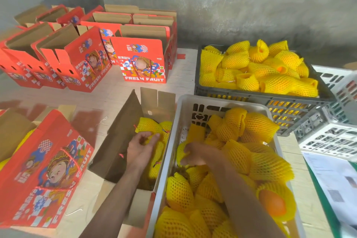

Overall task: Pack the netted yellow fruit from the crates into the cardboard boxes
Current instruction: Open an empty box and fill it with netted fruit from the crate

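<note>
I see soft, even light, bright on the bench [108,92] and dimmer up the far wall [231,6]. Shadows are faint, with a dark patch on the wall at far left. The edges bow and smear, worst at left and right. The boxes [143,60] read sharp; the near paper [336,179] is blurred.

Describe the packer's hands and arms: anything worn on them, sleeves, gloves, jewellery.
Both are bare. The left hand and the right hand wear no gloves, and no rings or watch show. Both forearms are uncovered as far as the bottom edge of the view, with no sleeve or wristband in sight.
</note>
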### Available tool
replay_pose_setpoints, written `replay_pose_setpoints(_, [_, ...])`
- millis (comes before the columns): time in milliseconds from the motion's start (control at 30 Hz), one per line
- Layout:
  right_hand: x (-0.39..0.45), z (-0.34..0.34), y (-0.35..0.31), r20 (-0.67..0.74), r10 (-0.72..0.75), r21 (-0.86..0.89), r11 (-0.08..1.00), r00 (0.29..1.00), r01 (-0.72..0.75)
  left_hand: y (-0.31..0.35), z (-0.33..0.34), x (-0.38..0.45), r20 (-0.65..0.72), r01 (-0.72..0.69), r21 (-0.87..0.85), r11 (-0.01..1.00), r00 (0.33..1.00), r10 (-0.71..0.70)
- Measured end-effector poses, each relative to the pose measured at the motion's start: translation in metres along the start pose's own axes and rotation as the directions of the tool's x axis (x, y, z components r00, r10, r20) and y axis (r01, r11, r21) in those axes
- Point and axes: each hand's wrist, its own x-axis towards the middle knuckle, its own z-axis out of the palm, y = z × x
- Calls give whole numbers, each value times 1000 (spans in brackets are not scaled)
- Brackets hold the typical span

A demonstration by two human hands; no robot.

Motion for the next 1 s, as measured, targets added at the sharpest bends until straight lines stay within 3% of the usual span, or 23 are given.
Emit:
replay_pose_setpoints(67, [4, 13, -5, -46, 38, -74, 996, 998, -41, -2, 2, -2, -43, -49, -8, 999, 998, 49])
replay_pose_setpoints(267, [20, 40, -20, -200, -40, -349, 937, 979, -33, -8, -3, 5, -166, -110, -80, 991, 982, 96])
replay_pose_setpoints(333, [25, 46, -19, -257, -14, -362, 929, 966, -83, -9, -2, 6, -183, -112, -102, 988, 979, 92])
replay_pose_setpoints(433, [31, 43, -18, -363, 117, -88, 983, 924, -159, -9, -2, 7, -214, -105, -199, 974, 975, 61])
replay_pose_setpoints(533, [27, 20, -17, -513, 350, 353, 918, 784, -179, -4, -4, 8, -191, -73, -409, 910, 982, -7])
replay_pose_setpoints(600, [19, 5, -16, -656, 407, 553, 832, 636, 38, 1, -4, 8, -107, -22, -561, 827, 993, -46])
replay_pose_setpoints(667, [7, -8, -15, -766, 369, 613, 667, 526, 424, 9, -4, 6, 45, 78, -707, 702, 997, -66])
replay_pose_setpoints(733, [-4, -17, -18, -816, 152, 553, 482, 557, 679, 14, -6, 4, 247, 233, -812, 535, 968, -46])
replay_pose_setpoints(767, [-9, -19, -20, -801, 12, 538, 450, 598, 712, 15, -7, 3, 337, 302, -827, 474, 941, -11])
replay_pose_setpoints(833, [-11, -19, -23, -732, -171, 516, 494, 660, 700, 14, -12, 1, 481, 412, -815, 408, 873, 80])
replay_pose_setpoints(900, [-9, -18, -21, -695, -134, 575, 487, 707, 658, 17, -19, 0, 548, 486, -799, 354, 831, 98])
replay_pose_setpoints(1000, [-5, -15, -12, -613, 78, 682, 555, 786, 477, 22, -21, 3, 454, 420, -812, 405, 891, -14])
